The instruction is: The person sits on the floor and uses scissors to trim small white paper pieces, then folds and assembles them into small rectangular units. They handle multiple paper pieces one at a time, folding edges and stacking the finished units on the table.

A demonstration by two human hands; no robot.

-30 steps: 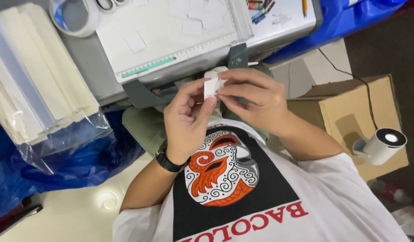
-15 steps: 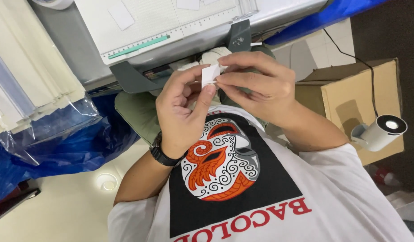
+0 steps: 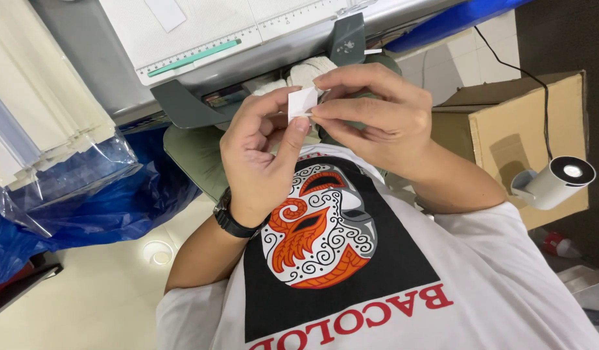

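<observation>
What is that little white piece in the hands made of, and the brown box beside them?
The small white piece, pinched by left hand and right hand, looks like thin matte paper or card: flat, sharp-edged. The brown box looks like plain cardboard: dull tan, folded flaps.

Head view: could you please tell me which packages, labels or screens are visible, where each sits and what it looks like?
white paper piece: small, plain, roughly square, pinched between left hand and right hand at centre.
cardboard box: plain brown, at the right.
clear plastic bag: at the left, holding long white strips.
blue plastic bag: crumpled, beneath the clear one.
No screens or signs show.
</observation>
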